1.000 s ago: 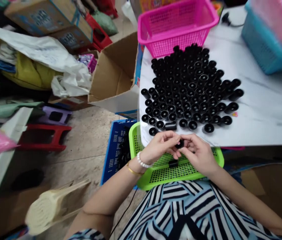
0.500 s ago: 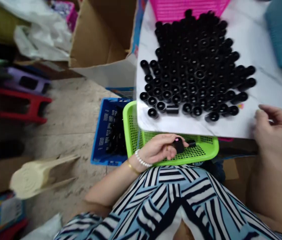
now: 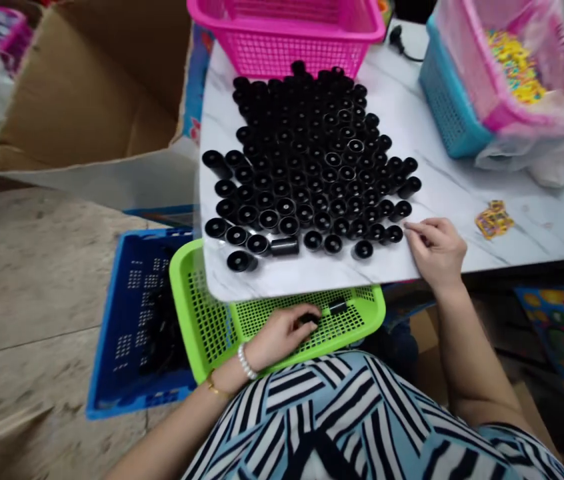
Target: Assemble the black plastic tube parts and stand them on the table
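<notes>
Inside the green basket [image 3: 377, 320], my left hand [image 3: 279, 333] curls its fingers around a black cylinder [image 3: 309, 319], mostly hidden by them. Another black cylinder [image 3: 338, 306] lies in the basket, just right of my fingertips. On the white table, my right hand [image 3: 436, 250] has its thumb and fingers pinched together. Its fingertips are beside the right edge of a cluster of upright black cylinders [image 3: 289, 227]. Whatever is in that pinch is too small to see. One black cylinder [image 3: 285, 247] lies on its side at the cluster's front.
A pink basket [image 3: 287, 53] stands behind the cluster. Small yellow pieces [image 3: 495, 220] lie on the table at right, before a blue basket [image 3: 455, 110] and a bagged pink one [image 3: 495, 80]. A blue crate [image 3: 105, 360] and cardboard box [image 3: 87, 87] are at left.
My view has turned rightward. My right hand has moved left, closer to the cylinder cluster. My left hand has lowered its cylinder deeper into the green basket.
</notes>
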{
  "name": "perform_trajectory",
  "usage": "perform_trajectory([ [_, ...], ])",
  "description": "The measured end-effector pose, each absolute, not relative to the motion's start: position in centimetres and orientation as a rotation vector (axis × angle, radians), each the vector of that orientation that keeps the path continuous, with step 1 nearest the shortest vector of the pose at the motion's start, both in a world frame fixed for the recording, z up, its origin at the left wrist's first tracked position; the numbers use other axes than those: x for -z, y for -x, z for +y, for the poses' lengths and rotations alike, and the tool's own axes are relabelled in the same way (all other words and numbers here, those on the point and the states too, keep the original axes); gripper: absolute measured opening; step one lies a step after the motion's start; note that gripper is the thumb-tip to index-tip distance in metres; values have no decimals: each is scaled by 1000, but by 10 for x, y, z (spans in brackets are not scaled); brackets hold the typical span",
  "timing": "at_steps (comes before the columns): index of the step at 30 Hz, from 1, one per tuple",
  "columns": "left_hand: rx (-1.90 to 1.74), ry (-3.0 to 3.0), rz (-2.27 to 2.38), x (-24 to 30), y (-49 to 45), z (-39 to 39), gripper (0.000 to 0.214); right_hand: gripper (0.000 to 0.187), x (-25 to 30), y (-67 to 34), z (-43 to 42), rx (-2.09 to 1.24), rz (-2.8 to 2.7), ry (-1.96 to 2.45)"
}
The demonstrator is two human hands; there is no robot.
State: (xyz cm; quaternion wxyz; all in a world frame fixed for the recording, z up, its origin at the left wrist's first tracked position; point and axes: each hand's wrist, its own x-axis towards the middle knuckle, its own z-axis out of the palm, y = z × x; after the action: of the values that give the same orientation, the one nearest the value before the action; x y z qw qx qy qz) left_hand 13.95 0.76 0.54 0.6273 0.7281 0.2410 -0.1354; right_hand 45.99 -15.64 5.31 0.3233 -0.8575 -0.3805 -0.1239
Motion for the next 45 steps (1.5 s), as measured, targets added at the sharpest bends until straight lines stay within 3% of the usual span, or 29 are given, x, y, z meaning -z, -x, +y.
perform_trajectory([
  [7, 265, -1502, 716, 2, -139, 13, 53, 23, -59, -470, -198, 226, -727, 2126],
  [12, 243, -1533, 860, 12, -145, 16, 45, 18, -57, -469, -190, 211, -999, 2189],
  [17, 309, -1650, 1015, 18, -143, 16, 54, 18, -56, -470, -185, 333, -1179, 2305],
  [24, 33, -1957, 985, 7, -134, 14, 42, 15, -65, -467, -214, 208, -1248, 2371],
  [30, -123, -2177, 875, -3, -130, 10, 30, 18, -56, -474, -206, 317, -1275, 2427],
  [40, -401, -2221, 694, -10, -112, 17, 20, 23, -68, -481, -199, 70, -988, 2271],
  [45, -573, -2173, 681, -31, -107, 15, 13, 15, -72, -480, -202, 125, -1110, 2307],
])
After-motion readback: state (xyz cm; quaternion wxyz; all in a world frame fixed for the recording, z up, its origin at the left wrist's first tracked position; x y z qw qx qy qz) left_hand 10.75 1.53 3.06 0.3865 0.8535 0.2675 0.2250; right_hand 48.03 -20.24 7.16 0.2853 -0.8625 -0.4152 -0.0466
